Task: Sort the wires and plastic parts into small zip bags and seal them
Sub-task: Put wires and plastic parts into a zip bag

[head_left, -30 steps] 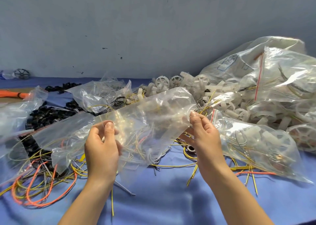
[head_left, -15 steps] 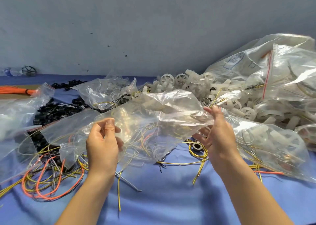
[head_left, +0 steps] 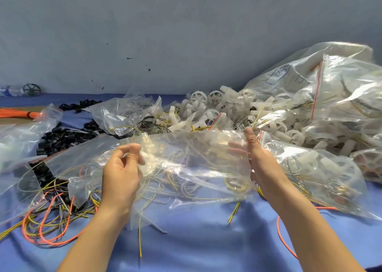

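Observation:
I hold a clear zip bag point(head_left: 192, 160) stretched flat between both hands above the blue cloth. My left hand point(head_left: 122, 168) pinches its left edge between thumb and fingers. My right hand point(head_left: 258, 158) grips its right edge, thumb up, with the fingers behind the plastic. Loose yellow, orange and grey wires point(head_left: 51, 216) lie tangled under and left of the bag. White plastic wheel parts point(head_left: 223, 104) are heaped behind it. Black plastic parts point(head_left: 62, 137) lie at the left.
Filled clear bags point(head_left: 330, 98) pile up at the right, and one bag of wires and parts point(head_left: 314, 174) lies beside my right wrist. Another bag point(head_left: 122, 114) sits at centre back. An orange wire bundle point(head_left: 14, 113) lies far left. A grey wall stands behind.
The bag has been pulled wider and flatter; my right hand moved right and up along its edge. My left hand keeps its pinch at nearly the same spot.

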Demonstrator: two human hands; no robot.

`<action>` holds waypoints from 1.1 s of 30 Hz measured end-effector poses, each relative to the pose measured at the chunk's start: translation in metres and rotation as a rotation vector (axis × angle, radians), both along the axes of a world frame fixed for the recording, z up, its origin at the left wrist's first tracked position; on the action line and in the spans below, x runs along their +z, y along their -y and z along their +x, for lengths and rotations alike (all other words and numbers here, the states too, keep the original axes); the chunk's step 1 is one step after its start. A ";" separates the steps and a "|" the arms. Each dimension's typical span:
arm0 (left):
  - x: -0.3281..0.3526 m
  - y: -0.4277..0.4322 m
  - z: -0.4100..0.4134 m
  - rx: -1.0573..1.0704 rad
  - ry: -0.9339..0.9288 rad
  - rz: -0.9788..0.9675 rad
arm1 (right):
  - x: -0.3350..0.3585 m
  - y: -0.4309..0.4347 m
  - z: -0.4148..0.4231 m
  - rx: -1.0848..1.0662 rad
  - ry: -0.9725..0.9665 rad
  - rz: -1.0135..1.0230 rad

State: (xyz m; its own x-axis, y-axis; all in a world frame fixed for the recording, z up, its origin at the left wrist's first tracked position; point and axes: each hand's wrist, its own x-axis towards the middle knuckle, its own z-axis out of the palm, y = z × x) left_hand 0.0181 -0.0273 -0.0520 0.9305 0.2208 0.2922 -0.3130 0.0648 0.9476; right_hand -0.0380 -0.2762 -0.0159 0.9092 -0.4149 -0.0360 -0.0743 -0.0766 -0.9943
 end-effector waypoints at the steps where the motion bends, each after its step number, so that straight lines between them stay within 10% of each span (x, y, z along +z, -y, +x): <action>1: 0.000 0.002 -0.001 -0.030 0.007 0.011 | 0.000 -0.001 0.000 0.035 -0.011 -0.003; 6: -0.007 0.002 0.001 0.018 0.053 0.122 | 0.006 0.006 -0.005 0.162 0.009 0.179; 15: -0.010 0.008 -0.001 0.021 -0.035 0.032 | -0.006 -0.012 -0.006 0.041 0.337 -0.198; 21: -0.012 0.002 0.002 -0.003 -0.118 -0.095 | -0.013 -0.003 -0.005 0.162 0.115 -0.147; 26: -0.010 0.005 -0.008 -0.032 -0.014 0.224 | -0.012 -0.003 -0.003 -0.067 0.295 -0.061; 33: -0.008 0.022 -0.020 -0.155 0.005 0.277 | -0.017 0.026 -0.008 -0.339 0.094 -0.780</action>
